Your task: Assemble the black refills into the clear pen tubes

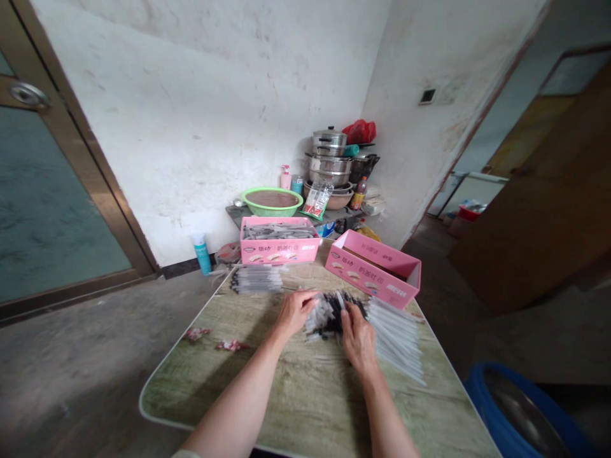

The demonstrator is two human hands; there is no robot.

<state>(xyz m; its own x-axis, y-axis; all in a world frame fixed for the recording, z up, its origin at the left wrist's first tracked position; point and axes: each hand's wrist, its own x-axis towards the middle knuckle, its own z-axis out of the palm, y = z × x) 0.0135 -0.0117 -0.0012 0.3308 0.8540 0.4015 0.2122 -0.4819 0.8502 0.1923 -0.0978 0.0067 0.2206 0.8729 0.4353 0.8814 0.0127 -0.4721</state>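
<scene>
On the table, a pile of small black and whitish pieces (328,318) lies between my hands. My left hand (294,313) is at the pile's left edge, thumb and fingers pressed together; what they pinch, if anything, is too small to make out. At the pile's right side, my right hand (359,337) is closed around a small pale piece (340,299) that points up. Beside it, long thin translucent tubes (398,343) lie side by side. To the far left is a row of slender pale sticks with dark ends (258,280).
Behind the pile stand a pink box (279,251) filled with slender pale sticks and a second pink box (377,270), set at an angle. Farther back are a green basin (272,208) and stacked pots (329,168). A blue tub (482,388) is at lower right, off the table.
</scene>
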